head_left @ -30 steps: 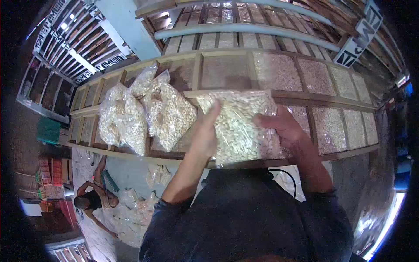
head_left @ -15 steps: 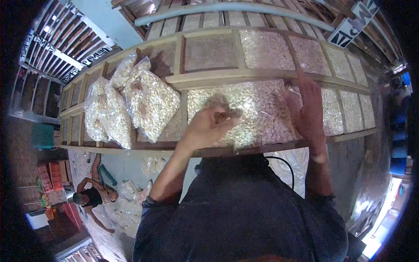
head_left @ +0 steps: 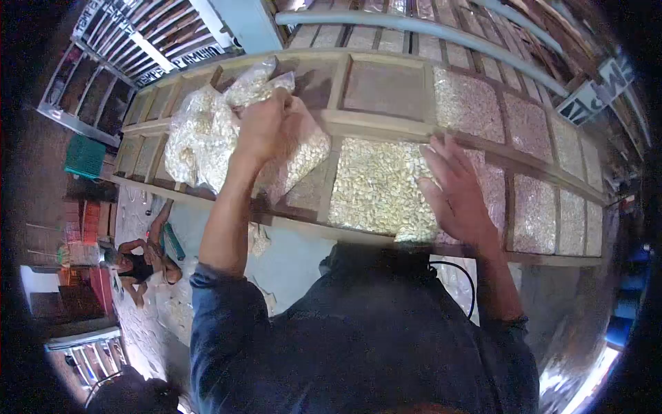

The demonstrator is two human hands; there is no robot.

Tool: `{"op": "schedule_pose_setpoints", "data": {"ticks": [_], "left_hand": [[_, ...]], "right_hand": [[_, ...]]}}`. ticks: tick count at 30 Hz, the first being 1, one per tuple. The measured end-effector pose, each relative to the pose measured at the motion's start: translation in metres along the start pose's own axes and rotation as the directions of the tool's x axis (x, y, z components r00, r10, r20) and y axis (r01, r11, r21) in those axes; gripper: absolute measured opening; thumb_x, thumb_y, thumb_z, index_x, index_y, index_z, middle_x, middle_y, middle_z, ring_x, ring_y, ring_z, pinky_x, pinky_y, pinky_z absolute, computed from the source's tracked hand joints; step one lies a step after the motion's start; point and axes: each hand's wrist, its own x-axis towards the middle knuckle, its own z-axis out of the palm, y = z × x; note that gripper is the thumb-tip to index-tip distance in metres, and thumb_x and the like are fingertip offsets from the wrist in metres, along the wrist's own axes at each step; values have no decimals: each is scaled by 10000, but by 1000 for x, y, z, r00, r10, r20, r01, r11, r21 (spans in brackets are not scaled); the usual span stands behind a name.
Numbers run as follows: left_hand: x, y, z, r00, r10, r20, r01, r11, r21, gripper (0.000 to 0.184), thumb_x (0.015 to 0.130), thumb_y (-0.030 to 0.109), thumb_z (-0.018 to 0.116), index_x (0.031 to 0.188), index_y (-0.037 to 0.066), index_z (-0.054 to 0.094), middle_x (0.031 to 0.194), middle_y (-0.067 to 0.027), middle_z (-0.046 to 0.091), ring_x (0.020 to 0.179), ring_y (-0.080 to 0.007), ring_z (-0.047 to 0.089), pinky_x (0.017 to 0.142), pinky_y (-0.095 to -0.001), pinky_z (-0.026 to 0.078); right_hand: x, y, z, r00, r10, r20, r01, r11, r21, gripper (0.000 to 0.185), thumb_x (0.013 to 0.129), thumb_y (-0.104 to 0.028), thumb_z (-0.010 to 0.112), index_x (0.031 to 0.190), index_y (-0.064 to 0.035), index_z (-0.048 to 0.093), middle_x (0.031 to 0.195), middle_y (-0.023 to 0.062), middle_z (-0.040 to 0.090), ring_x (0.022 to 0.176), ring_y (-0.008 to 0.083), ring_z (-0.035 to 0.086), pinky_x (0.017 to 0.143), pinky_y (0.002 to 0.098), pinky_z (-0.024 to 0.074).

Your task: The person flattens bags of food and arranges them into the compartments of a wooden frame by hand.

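Observation:
My left hand (head_left: 262,131) is closed on the gathered top of a clear plastic bag of pale beans (head_left: 307,155); the back of the hand hides part of its fingers. More filled bags (head_left: 196,141) lie against it on the left. My right hand (head_left: 455,190) has its fingers spread over the right part of a flat bag of beans (head_left: 376,186), which fills one compartment of the wooden frame (head_left: 331,179). Whether the right fingertips touch the plastic cannot be made out.
Flat bean-filled bags (head_left: 534,214) lie in the compartments to the right, and others (head_left: 469,103) in the far row. A pale horizontal pole (head_left: 420,31) crosses beyond the frame. Below left, a person (head_left: 145,262) sits on the floor near a green crate (head_left: 84,156).
My left hand has moved left from the flat bag to the filled bags and grips one. My right hand has shifted left over the flat bag. The camera view has turned left.

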Motion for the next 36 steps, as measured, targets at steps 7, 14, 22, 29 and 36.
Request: {"op": "schedule_pose_setpoints", "data": {"ticks": [7,14,22,29,36], "left_hand": [[-33,113,-49,951,-176,-256,-137,502,-854,235,916,62,727,1030,24,524,811,-68,642,653,-203,644,612,-337,523],[-60,125,38,913,-381,143,43,-259,-965,542,958,222,732,1351,27,414,1257,-150,551,1121,-197,596,917,-351,559],[-69,178,56,799,279,533,573,-622,-534,605,881,38,755,1413,-24,476,1270,-148,673,1124,-259,687,1010,-420,544],[-52,188,85,949,-26,313,302,349,-887,868,858,385,832,1355,-164,379,1067,-246,708,1017,-294,715,915,-377,548],[-67,162,49,937,-53,346,292,663,-689,435,915,397,776,1037,1,644,716,-123,657,629,-220,647,607,-372,522]], "right_hand": [[52,-43,35,903,368,-223,-42,590,806,677,877,-180,758,1447,34,462,1501,237,483,1412,347,449,1189,457,333],[48,-32,-16,898,382,217,-320,229,919,658,790,-155,840,1353,14,545,1245,126,677,1102,221,654,991,380,523],[23,-3,-55,789,578,206,-576,582,574,521,858,-361,805,1227,-13,685,1037,99,750,988,193,685,931,366,534],[-20,53,-34,699,712,-68,-524,575,629,569,911,-352,755,1317,24,622,1209,178,713,1113,274,675,977,381,515],[-14,3,-52,984,29,-175,-88,936,-342,740,936,-415,653,1526,-35,418,1556,271,403,1481,470,312,1222,571,236]]}}
